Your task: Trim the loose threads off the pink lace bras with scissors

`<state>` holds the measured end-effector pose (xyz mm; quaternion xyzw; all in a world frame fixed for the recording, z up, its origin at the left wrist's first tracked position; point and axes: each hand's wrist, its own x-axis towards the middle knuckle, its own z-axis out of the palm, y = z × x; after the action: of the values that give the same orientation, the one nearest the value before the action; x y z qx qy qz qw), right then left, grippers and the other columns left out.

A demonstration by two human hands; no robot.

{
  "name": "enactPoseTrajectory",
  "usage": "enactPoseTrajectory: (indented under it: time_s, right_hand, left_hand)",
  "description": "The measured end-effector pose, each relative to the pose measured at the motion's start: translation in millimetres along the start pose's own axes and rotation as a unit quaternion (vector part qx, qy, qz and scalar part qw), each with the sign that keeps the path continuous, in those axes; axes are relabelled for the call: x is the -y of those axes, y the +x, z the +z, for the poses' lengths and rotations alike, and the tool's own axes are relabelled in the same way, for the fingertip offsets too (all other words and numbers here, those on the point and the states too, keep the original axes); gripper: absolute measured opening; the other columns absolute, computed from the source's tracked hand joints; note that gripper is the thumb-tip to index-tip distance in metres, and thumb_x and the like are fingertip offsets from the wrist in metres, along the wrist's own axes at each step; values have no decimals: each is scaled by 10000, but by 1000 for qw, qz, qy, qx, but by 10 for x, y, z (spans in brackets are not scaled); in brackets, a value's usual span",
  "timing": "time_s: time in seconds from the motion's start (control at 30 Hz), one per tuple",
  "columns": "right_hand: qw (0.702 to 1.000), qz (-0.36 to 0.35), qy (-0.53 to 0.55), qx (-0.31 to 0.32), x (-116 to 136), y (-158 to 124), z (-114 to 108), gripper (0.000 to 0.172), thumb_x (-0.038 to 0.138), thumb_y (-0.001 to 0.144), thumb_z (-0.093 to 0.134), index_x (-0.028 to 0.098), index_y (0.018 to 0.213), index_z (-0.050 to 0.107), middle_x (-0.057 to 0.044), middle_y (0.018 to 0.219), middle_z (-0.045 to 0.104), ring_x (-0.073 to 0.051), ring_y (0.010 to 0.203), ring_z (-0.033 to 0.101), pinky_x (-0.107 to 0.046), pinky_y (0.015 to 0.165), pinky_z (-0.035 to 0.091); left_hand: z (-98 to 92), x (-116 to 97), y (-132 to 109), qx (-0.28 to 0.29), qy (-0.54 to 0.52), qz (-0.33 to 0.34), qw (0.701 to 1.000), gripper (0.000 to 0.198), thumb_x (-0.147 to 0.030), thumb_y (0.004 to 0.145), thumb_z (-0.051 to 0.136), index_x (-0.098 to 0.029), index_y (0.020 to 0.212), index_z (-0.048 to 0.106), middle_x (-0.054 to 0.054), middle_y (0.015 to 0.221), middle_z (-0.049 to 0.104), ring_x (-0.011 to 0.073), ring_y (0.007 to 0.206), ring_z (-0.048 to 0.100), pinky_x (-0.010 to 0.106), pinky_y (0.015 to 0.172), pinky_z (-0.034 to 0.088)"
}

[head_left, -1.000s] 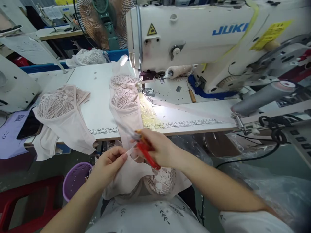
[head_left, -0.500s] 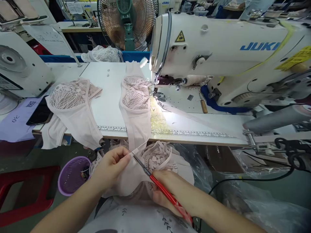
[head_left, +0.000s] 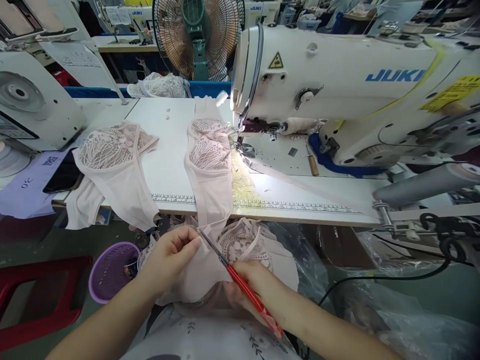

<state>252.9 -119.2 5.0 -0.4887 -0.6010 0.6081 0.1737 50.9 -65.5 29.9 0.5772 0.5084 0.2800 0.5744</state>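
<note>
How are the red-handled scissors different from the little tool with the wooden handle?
The scissors have red handles; the little tool has a brownish wooden one. The scissors are held in the right hand, while the little tool lies on the table. The scissors also look longer than the little tool. Both are slim.

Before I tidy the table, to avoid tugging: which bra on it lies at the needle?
The bra further right, reaching the lit needle; the other bra lies to its left, beside the dark phone.
</note>
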Motion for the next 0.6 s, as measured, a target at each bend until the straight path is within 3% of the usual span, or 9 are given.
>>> enactPoseTrajectory:
  time_s: [0.17, 0.3, 0.5, 0.6]
  right_hand:
    - [989, -109, -1, -96, 8, -94, -105, 339, 466, 812, 556, 203, 680, 388, 31, 615, 415, -105, 522, 376, -215, 449, 303]
    - [969, -212, 48, -114, 140, -163, -126, 256, 399, 753, 635, 198, 763, 478, 7, 705, 481, -129, 610, 453, -234, 547, 390]
    - [976, -192, 93, -46, 253, -178, -76, 269, 391, 832, 501, 206, 665, 401, 44, 579, 361, -97, 498, 339, -214, 450, 308]
    - [973, -212, 34, -81, 233, -250, -159, 221, 329, 840, 491, 206, 671, 420, 31, 592, 389, -109, 506, 372, -231, 468, 343]
  left_hand:
    - [64, -142, -202, 44, 131, 88, 986, 164, -267, 845, 508, -178, 738, 595, 22, 676, 582, 147, 630, 528, 239, 585, 405]
    - [218, -166, -329, 128, 78, 104, 983, 145, -271, 847, 517, -205, 976, 522, 2, 679, 577, 121, 563, 498, 206, 504, 394]
    - [360, -230, -312, 184, 54, 114, 975, 138, -315, 861, 502, -219, 892, 407, -36, 649, 507, 89, 486, 400, 191, 441, 348]
    - [337, -229, -305, 176, 147, 171, 958, 75, -243, 875, 457, -220, 935, 418, -2, 715, 596, 129, 592, 536, 224, 562, 441]
